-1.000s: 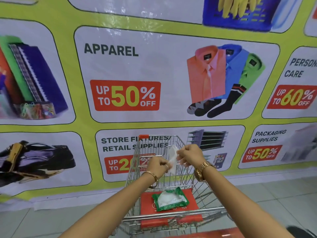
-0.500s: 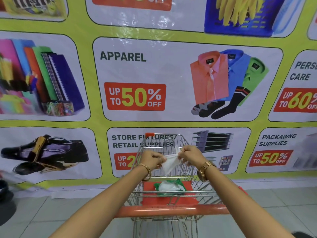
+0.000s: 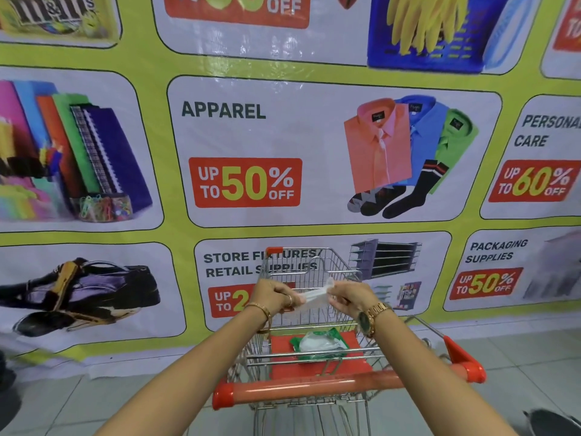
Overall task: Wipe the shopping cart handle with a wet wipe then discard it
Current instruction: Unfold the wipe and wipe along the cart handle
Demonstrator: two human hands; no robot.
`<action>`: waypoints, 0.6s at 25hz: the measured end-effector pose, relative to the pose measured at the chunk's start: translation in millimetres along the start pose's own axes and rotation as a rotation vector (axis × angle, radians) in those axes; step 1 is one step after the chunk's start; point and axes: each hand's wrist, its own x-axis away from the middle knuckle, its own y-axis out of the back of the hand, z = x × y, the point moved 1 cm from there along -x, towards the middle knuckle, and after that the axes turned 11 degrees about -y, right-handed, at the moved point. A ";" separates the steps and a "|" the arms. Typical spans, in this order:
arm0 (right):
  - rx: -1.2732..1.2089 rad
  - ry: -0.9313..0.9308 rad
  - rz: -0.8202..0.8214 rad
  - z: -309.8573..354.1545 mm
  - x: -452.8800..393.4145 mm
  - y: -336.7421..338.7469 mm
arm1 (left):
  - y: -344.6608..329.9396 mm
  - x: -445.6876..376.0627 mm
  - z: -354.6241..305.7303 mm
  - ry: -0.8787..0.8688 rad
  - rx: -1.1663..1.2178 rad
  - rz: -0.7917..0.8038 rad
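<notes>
A white wet wipe (image 3: 315, 296) is stretched between my two hands above the wire shopping cart (image 3: 309, 272). My left hand (image 3: 274, 296) pinches its left end and my right hand (image 3: 351, 298) pinches its right end. Below my forearms runs the cart's orange handle (image 3: 301, 391), with red end caps, untouched by either hand. A green and white wipes packet (image 3: 319, 343) lies on the red child-seat flap (image 3: 356, 363) inside the cart.
A large sale banner (image 3: 283, 146) covers the wall right behind the cart. The floor (image 3: 518, 366) is pale tile. A dark shape (image 3: 553, 421) sits at the bottom right corner and another dark object (image 3: 6, 382) at the left edge.
The view has tilted up and back, bringing the orange handle fully into sight. My hands have pulled the wipe out wider and flatter between them.
</notes>
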 end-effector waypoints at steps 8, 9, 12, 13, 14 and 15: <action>0.194 0.143 -0.160 -7.6 1.8 -22.4 | 30.1 -10.4 23.2 -0.018 0.081 0.052; 0.218 0.184 -0.162 -9.0 2.1 -21.9 | 32.2 -12.4 25.1 -0.014 0.093 0.051; 0.329 0.311 -0.200 -14.8 2.8 -24.0 | 33.7 -16.1 27.1 -0.021 0.104 0.081; 0.353 0.343 -0.230 -16.2 2.7 -25.0 | 32.8 -16.1 27.3 -0.028 0.100 0.102; 0.352 0.371 -0.253 -16.5 2.2 -26.7 | 32.0 -15.9 27.3 -0.033 0.100 0.115; 0.325 0.390 -0.255 -16.6 1.9 -28.2 | 31.4 -14.8 27.1 -0.037 0.105 0.115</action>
